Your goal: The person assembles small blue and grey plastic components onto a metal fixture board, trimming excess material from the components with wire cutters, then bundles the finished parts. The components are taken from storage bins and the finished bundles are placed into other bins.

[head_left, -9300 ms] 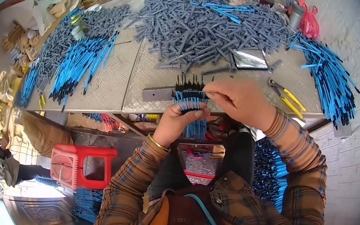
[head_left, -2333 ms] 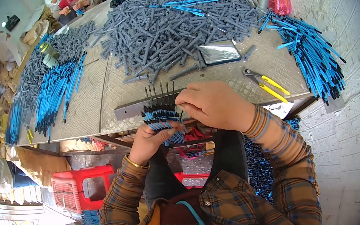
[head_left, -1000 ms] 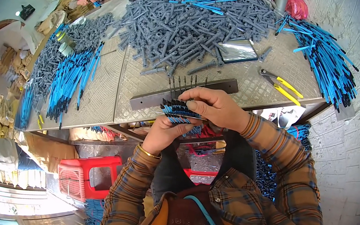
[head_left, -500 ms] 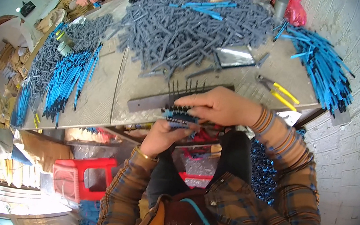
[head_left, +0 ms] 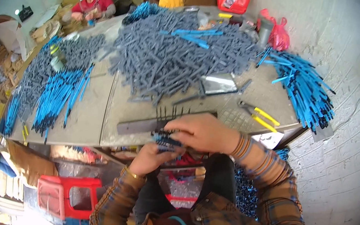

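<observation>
At the table's near edge my left hand is closed round a small bundle of blue rods with black ends, partly hidden by my fingers. My right hand comes over the bundle from the right, its fingers bent and pinching at the black ends. Just beyond both hands lies a dark flat bar with several thin upright pins; my right hand covers part of it.
A big heap of grey strips fills the table's middle. Blue rods lie in piles at right and left. Yellow-handled pliers and a shiny flat piece lie nearer. A red stool stands below; co-workers sit beyond.
The view has tilted up, so the table sits lower in the picture and a red bag shows at the back. My hands stay together on the bundle, with little visible change in grip.
</observation>
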Demonstrator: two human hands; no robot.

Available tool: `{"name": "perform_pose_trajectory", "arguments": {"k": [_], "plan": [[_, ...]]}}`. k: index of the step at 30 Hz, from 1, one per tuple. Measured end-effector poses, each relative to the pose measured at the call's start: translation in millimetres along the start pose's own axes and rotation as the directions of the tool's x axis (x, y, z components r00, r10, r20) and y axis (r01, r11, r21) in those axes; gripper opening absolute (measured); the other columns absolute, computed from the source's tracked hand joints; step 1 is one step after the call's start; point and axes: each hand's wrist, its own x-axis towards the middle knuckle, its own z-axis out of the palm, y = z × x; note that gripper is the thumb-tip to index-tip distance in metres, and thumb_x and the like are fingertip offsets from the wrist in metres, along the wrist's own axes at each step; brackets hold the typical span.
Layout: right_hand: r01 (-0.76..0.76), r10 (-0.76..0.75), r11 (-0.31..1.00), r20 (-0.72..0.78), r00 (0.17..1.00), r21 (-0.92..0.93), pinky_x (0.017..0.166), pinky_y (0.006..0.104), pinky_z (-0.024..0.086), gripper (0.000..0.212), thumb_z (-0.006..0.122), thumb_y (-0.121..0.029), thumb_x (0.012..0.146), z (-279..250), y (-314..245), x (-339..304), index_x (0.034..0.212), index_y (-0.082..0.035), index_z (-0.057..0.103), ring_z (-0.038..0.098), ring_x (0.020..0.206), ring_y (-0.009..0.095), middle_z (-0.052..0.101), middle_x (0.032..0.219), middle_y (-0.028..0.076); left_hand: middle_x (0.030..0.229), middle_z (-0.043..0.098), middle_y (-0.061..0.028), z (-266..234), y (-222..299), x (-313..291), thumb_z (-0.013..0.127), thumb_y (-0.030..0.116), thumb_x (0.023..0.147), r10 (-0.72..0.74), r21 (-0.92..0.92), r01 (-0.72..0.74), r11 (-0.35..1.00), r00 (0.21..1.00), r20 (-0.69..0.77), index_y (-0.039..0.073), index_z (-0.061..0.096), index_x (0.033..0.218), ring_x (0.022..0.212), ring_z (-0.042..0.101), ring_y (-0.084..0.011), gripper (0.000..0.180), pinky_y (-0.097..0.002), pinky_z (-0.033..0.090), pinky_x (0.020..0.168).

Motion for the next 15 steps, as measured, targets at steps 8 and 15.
{"name": "perform_pose_trajectory", "arguments": {"k": [8,15], "plan": [[0.047,-0.048,0.998,0.027,0.998,0.036,0.065,0.0343,0.045,0.025,0.057,-0.019,0.082,-11,1,11,0.105,-0.008,0.059,0.057,0.076,0.029,0.059,0.087,0.012,0.095,0.064,-0.0014,-4,-3,3,0.056,0.000,0.084,0.022,-0.085,-0.020,0.996,1.000,0.017,0.002,0.063,0.102,0.089,0.055,-0.0084,0.020,-0.0225,0.045,0.078],[0.053,-0.053,0.998,0.000,0.999,0.029,0.060,0.0343,0.043,0.022,0.058,-0.019,0.080,3,-4,14,0.099,-0.008,0.062,0.055,0.069,0.027,0.053,0.077,0.011,0.097,0.064,-0.0023,-4,-6,-3,0.056,0.001,0.084,0.056,-0.103,-0.050,0.993,0.997,0.054,0.002,0.063,0.102,0.089,0.056,-0.0089,0.020,-0.0236,0.045,0.079]]}}
